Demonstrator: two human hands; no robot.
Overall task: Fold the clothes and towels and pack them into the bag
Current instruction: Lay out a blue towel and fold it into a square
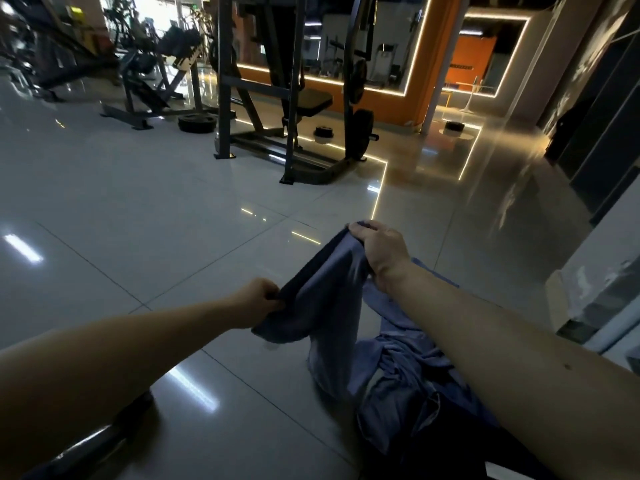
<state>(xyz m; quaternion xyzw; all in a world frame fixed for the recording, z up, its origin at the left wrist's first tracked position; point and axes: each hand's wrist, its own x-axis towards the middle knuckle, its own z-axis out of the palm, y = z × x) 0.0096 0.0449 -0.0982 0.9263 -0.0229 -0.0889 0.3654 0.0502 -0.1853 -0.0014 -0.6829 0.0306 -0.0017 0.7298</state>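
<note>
A blue-grey garment (325, 299) hangs between my two hands above the tiled floor. My left hand (258, 301) pinches its lower left edge. Higher up and farther out, my right hand (379, 249) grips the cloth's upper edge with curled fingers. The cloth sags between them and trails down into a crumpled pile of lighter blue clothes (398, 382) on the floor under my right forearm. No bag is in view.
A glossy tiled floor (138, 209) stretches ahead. A dark weight rack with bench (294, 98) stands at the middle back, with weight plates (196, 123) beside it. A dark bar (97, 441) lies at bottom left. A white ledge (595, 289) runs along the right.
</note>
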